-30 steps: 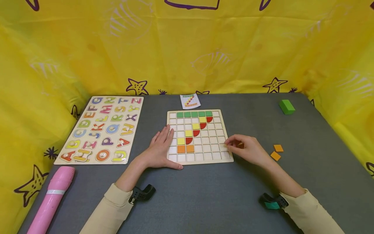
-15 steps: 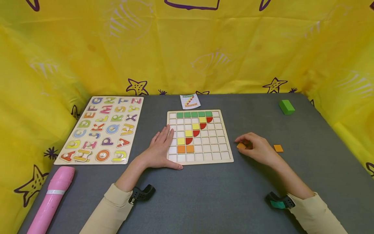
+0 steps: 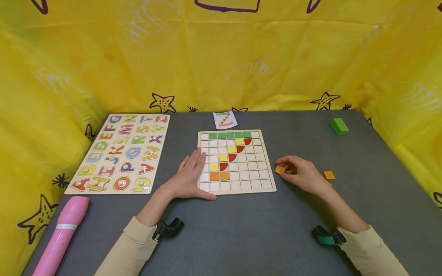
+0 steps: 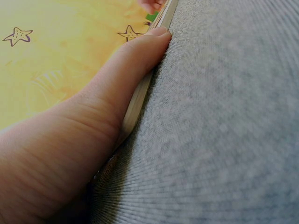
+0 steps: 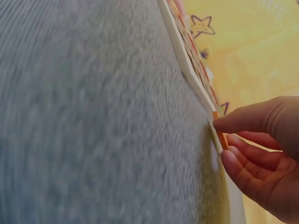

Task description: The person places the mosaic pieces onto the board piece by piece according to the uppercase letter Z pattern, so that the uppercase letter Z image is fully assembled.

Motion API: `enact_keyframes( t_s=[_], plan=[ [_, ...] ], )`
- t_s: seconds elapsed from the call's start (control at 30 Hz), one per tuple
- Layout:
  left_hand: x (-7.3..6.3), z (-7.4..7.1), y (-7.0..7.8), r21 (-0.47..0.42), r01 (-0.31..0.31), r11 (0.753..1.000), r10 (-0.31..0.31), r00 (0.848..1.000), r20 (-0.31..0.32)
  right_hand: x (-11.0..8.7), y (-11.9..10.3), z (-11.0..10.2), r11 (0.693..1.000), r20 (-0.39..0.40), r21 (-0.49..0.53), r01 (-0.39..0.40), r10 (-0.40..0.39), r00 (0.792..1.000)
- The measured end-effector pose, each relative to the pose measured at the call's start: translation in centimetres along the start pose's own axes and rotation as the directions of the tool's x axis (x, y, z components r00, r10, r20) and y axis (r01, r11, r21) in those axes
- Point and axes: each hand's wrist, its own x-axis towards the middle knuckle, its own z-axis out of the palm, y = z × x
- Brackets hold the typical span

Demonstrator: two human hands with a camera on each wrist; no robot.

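A wooden grid board lies on the table in the head view. It bears a row of green tiles, a diagonal of yellow tiles and red quarter-round tiles, and two orange tiles. My left hand rests along the board's left side, fingers straight, with the thumb on its front edge. Just off the board's right edge, my right hand pinches an orange square tile between thumb and fingers, seen edge-on in the right wrist view.
Right of my right hand lies an orange tile, and another is mostly hidden by the wrist. A green block stands back right. A pattern card lies behind the board. An alphabet puzzle and pink microphone are at left.
My right hand has drawn back rightward from the board's edge, bringing the pinched orange tile into sight, then shifted it slightly left. The left hand stays put.
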Motion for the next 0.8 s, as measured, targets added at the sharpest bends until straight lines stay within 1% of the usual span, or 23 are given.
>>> enact_keyframes(
  t_s=[0.17, 0.37, 0.63, 0.8],
  plan=[
    [0.0, 0.0, -0.1, -0.001, 0.002, 1.0, -0.002, 1.0, -0.007, 0.6, -1.1, 0.4, 0.999, 0.002, 0.048, 0.003, -0.003, 1.0],
    [0.0, 0.0, -0.1, 0.0, 0.003, 1.0, -0.003, 1.0, -0.005, 1.9, -2.8, 1.7, 0.992, 0.053, 0.126, 0.01, -0.016, 0.998],
    [0.0, -0.1, -0.1, 0.002, 0.009, 1.0, -0.009, 1.0, -0.003, 3.6, -5.4, 3.9, 0.981, 0.123, 0.185, 0.06, -0.083, 0.989],
    [0.1, 0.0, -0.1, -0.002, 0.012, 1.0, -0.012, 1.0, 0.001, 4.3, -6.5, 5.2, 0.975, 0.149, 0.194, 0.111, -0.141, 0.979]
  ],
)
